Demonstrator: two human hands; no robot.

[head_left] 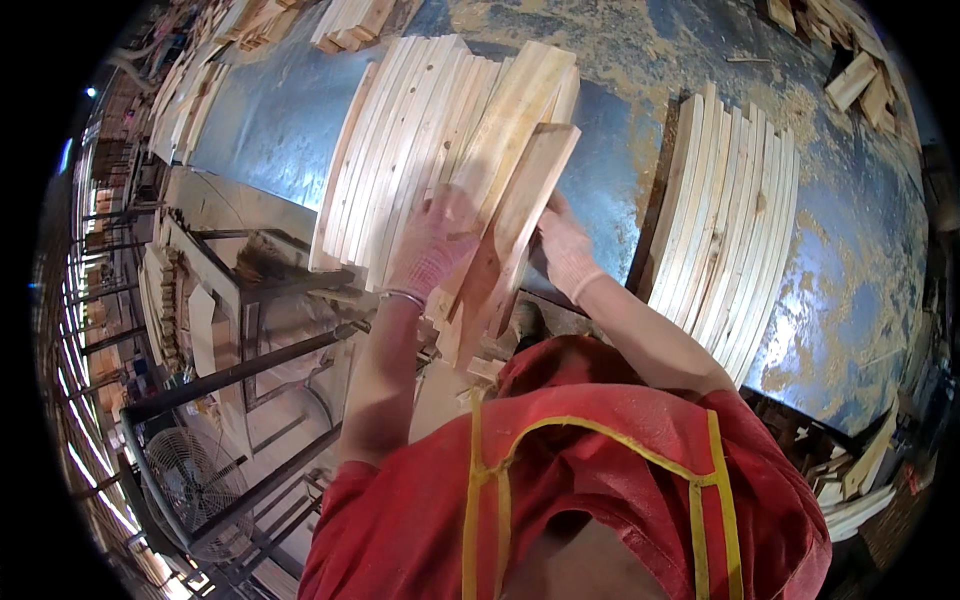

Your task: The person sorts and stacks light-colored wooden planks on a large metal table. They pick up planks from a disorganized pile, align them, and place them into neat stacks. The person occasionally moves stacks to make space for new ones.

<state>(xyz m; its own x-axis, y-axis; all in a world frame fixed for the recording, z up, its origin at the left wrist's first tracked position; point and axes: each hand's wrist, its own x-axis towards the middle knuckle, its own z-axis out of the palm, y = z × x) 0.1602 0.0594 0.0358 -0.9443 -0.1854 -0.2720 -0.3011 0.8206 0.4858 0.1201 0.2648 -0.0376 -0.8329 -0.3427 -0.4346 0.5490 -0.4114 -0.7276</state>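
Observation:
My left hand (437,243), in a pale work glove, is closed on the left side of some loose wooden boards (513,125), its fingertips close to the row beside them. On the other side my right hand (566,246), also gloved, grips the right edge of a tilted board (541,175) that leans over the others. The near ends of these boards stick out past the table edge toward me. Just left of them stands a tight row of pale boards (392,150) set side by side. Parts of the fingers are hidden by the wood.
A second row of boards (722,225) lies on the metal-topped table (612,135) at the right. Sawdust (660,45) covers much of the table. Scrap wood (862,85) is piled at the far right. A metal frame (250,375) and a fan (192,490) stand at the lower left.

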